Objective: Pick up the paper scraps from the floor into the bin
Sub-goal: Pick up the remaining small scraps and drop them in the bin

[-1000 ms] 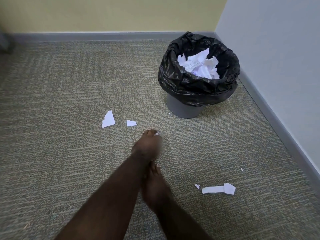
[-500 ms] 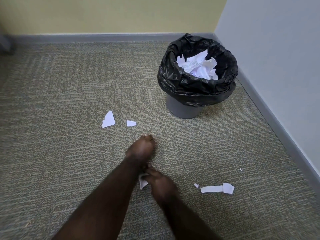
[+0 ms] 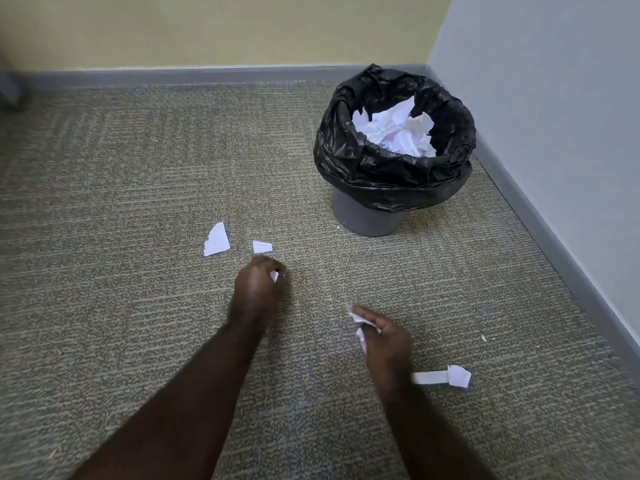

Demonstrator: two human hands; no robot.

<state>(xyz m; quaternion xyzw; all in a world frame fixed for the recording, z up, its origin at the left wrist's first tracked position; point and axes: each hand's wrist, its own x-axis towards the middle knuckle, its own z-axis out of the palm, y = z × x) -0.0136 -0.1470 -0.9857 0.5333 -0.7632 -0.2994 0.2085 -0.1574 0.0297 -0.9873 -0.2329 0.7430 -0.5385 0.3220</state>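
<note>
A grey bin (image 3: 367, 220) lined with a black bag stands in the corner, with white crumpled paper inside. Two white scraps lie on the carpet left of it: a larger one (image 3: 216, 239) and a small one (image 3: 262, 247). My left hand (image 3: 258, 289) hovers just below the small one, closed on a small white scrap (image 3: 274, 275). My right hand (image 3: 384, 341) is lower right, gripping crumpled white paper (image 3: 356, 318). A long folded scrap (image 3: 445, 376) lies on the floor just right of that wrist. A tiny bit (image 3: 483, 338) lies further right.
The floor is grey-beige carpet. A yellow wall with a grey baseboard (image 3: 207, 76) runs along the back. A pale blue wall (image 3: 554, 133) closes the right side, right behind the bin.
My right hand has moved right and away from the left hand, carrying paper. My left hand stayed near the small scrap and now shows a white scrap in its fingers.
</note>
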